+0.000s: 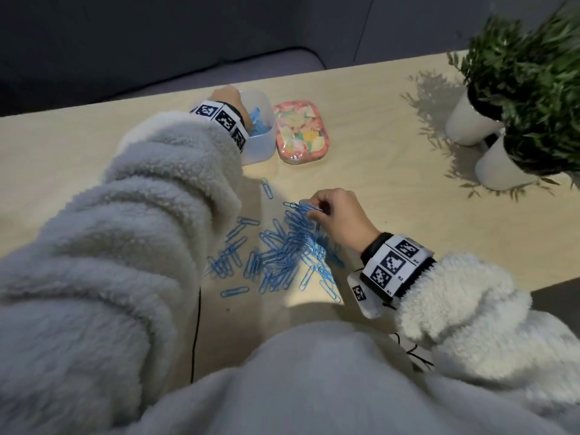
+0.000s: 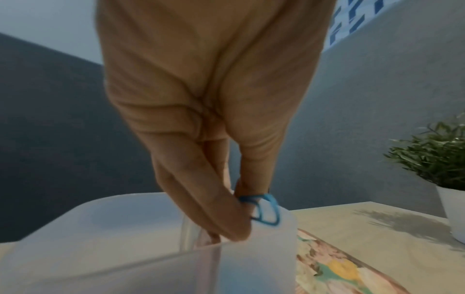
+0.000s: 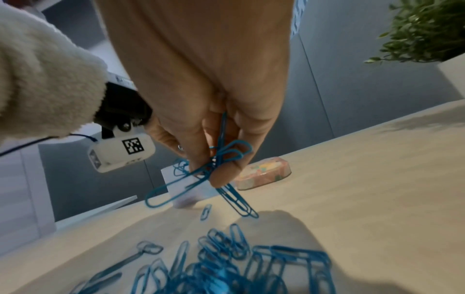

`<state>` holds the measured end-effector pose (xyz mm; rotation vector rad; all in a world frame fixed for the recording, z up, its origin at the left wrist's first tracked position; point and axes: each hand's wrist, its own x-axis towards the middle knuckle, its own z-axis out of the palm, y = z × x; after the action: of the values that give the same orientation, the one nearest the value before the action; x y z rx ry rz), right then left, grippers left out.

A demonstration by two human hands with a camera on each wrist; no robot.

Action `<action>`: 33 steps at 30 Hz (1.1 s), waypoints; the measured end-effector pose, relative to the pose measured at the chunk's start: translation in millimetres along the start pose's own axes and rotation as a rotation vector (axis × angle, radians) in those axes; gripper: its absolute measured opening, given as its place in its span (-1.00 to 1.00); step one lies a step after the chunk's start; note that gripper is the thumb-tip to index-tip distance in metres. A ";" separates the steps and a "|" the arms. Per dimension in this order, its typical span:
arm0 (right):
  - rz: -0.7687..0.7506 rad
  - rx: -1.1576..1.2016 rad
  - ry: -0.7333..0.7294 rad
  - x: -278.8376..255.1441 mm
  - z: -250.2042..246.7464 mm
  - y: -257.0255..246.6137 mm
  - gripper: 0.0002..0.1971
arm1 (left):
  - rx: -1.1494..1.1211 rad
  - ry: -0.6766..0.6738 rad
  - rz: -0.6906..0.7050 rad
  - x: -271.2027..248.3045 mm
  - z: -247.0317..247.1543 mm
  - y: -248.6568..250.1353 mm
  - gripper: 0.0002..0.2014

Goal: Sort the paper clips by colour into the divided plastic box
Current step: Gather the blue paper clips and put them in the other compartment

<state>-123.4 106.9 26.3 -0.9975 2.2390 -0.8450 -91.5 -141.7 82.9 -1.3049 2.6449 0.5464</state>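
A heap of blue paper clips (image 1: 282, 249) (image 3: 226, 264) lies on the wooden table in front of me. My right hand (image 1: 337, 219) (image 3: 219, 165) pinches a small bunch of blue clips (image 3: 221, 173) just above the heap's far edge. The translucent white plastic box (image 1: 259, 146) (image 2: 251, 264) stands at the table's far side, with blue clips (image 1: 257, 122) in it. My left hand (image 1: 229, 100) (image 2: 241, 210) reaches over the box and pinches a blue clip (image 2: 266, 210) above its rim. A clear divider (image 2: 187, 232) shows inside the box.
A flowered lid (image 1: 299, 131) (image 2: 334, 272) (image 3: 264, 172) lies right of the box. Two potted plants in white pots (image 1: 499, 164) stand at the far right. A single blue clip (image 1: 267, 187) lies between box and heap. The table's far edge runs just behind the box.
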 end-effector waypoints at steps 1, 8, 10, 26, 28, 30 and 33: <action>-0.004 0.015 0.005 2.6 -1.8 -3.1 -0.93 | -0.013 -0.016 -0.002 2.1 0.0 -0.3 -0.76; -0.001 0.260 0.028 43.4 -15.4 -30.2 -0.67 | -0.183 0.138 0.163 -28.5 11.4 -5.7 -0.75; 0.025 0.353 0.044 62.8 -19.6 -41.1 -0.64 | -0.142 0.082 0.253 -52.1 32.6 -18.7 -0.75; 0.058 -0.114 0.094 197.2 8.6 -101.9 -0.82 | 0.169 -0.036 0.449 -112.1 124.4 -81.9 -0.57; 0.066 -0.169 0.067 195.1 10.0 -107.2 -0.76 | 0.165 -0.067 0.426 -118.0 123.3 -90.3 -0.55; 0.037 -0.160 0.061 189.5 6.3 -111.3 -0.76 | 0.169 -0.084 0.429 -122.8 119.7 -93.6 -0.60; -0.077 -0.079 0.113 169.4 -1.1 -112.9 -0.70 | 0.164 -0.093 0.402 -121.1 117.0 -96.9 -0.72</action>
<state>-171.9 -85.6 71.5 -1.1035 2.3586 -0.8716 55.4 -61.8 -16.0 -0.6885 2.8117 0.4117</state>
